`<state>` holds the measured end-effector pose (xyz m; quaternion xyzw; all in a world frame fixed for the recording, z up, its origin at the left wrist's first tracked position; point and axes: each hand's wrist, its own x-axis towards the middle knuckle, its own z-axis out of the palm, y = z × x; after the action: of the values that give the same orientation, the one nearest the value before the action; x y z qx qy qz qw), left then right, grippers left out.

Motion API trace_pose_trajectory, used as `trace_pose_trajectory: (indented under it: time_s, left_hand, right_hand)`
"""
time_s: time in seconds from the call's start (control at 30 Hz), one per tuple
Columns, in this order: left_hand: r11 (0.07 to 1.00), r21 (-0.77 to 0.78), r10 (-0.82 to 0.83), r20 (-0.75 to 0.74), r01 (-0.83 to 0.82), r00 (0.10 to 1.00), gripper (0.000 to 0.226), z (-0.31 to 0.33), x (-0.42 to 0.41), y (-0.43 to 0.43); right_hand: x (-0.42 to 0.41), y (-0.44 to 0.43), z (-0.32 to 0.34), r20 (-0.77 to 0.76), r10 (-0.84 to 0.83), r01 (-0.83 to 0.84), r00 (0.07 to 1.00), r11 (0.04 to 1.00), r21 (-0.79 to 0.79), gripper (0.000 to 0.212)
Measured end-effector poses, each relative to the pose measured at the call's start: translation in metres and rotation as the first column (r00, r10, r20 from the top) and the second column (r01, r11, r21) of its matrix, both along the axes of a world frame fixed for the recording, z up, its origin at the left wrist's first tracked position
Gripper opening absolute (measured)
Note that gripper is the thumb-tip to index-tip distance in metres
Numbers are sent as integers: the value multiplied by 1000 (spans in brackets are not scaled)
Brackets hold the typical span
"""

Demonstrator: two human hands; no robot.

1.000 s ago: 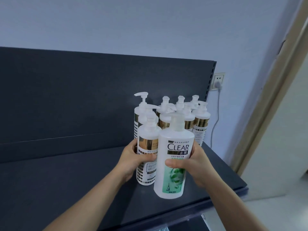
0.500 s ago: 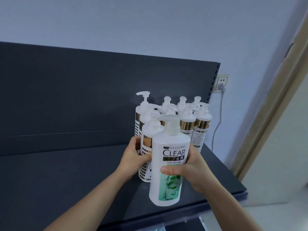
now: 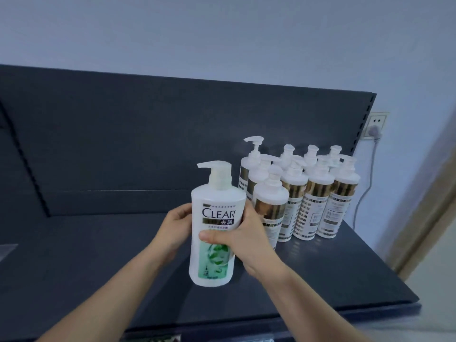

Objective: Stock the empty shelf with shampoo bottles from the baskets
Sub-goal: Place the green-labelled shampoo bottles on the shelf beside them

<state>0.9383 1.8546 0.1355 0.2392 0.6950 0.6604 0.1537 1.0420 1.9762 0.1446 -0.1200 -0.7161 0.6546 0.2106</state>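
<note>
Leftward goes the CLEAR bottle point(image 3: 217, 218): half a second ago it stood in front of the gold-banded bottles point(image 3: 313, 201), and now it is just left of the group, upright over the dark shelf point(image 3: 98, 255). Whether its base touches the shelf cannot be told. The left hand point(image 3: 175, 228) has let go of the front gold-banded bottle and now cups the CLEAR bottle's left side, fingers curled behind it. The right hand point(image 3: 246, 240) grips the right side, thumb wrapped across the label. A plugged socket point(image 3: 376, 125) sits on the wall at right.
</note>
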Motion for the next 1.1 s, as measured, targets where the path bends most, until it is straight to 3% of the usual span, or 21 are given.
trace_pose_trajectory:
  time_s: [0.23,0.47,0.73,0.97,1.1]
  left_hand:
    - [997,-71,13,-35,-16,999,58,-14,-34,-20]
    - [975,-186,-144,-103,123,984,63,-21,-63,-16]
    - [973,-214,43,-210,-89,977,53,-30,-89,8]
    - [956,-239,83,-337,-170,938,45,-34,-96,23]
    - [939,-259,117,-373,-225,920,41,-39,-100,31]
  right_hand:
    - [-70,-6,-13,31,-105,105,994,994,12,80]
    - [-116,0,-22,88,-168,171,982,985,-18,76]
    - [-138,17,-25,111,-145,146,983,989,8,72]
    - [-150,28,-34,208,-314,253,926,928,274,86]
    - [-141,25,-20,215,-372,278,903,887,368,68]
